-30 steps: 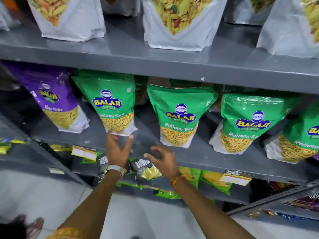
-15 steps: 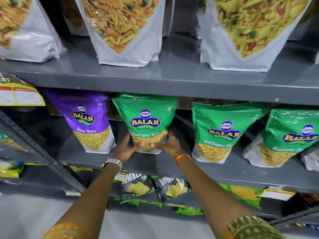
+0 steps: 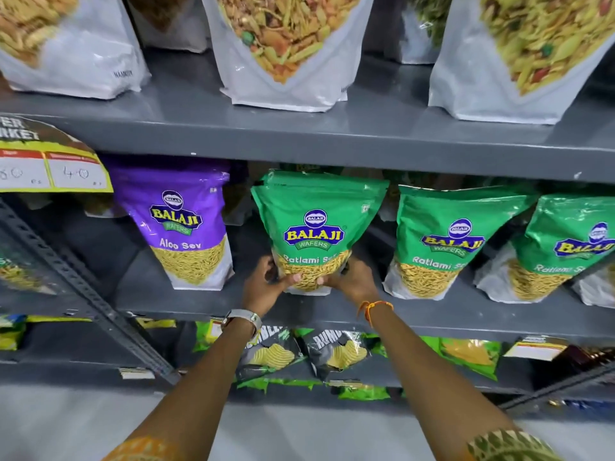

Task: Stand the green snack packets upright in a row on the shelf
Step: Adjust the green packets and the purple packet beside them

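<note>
Now: Green Packet Gripped at Its Base, Both Sides

Clasped low on the middle shelf (image 3: 186,297): one green packet (image 3: 316,227), upright, leaning back a little, its white base at the shelf's front part. Left hand (image 3: 266,284) on the packet's lower left corner, fingers curled around the edge, thumb pressed on the front over the yellow window. Right hand (image 3: 352,281) mirrored on the lower right corner, fingers wrapped behind, thumb tip on the front near the left thumb. Both hands closed on the packet, not spread. Watch (image 3: 243,319) on the left wrist, orange thread (image 3: 374,307) on the right.

Just to the packet's left, apart from it: purple packet (image 3: 181,224), upright. To the right, two more green ones: second packet (image 3: 446,241), standing near the held one with a narrow gap between, and third packet (image 3: 562,251), tilted toward the right, its top leaning left over its neighbour's side. Cannot tell whether these two touch.

Above, on the top shelf (image 3: 332,128): white pouches (image 3: 283,54) of mixed snacks. Price tag (image 3: 50,161) hanging at the upper left. Below, dark chip bags (image 3: 336,354) lying flat on the lower shelf.
</note>
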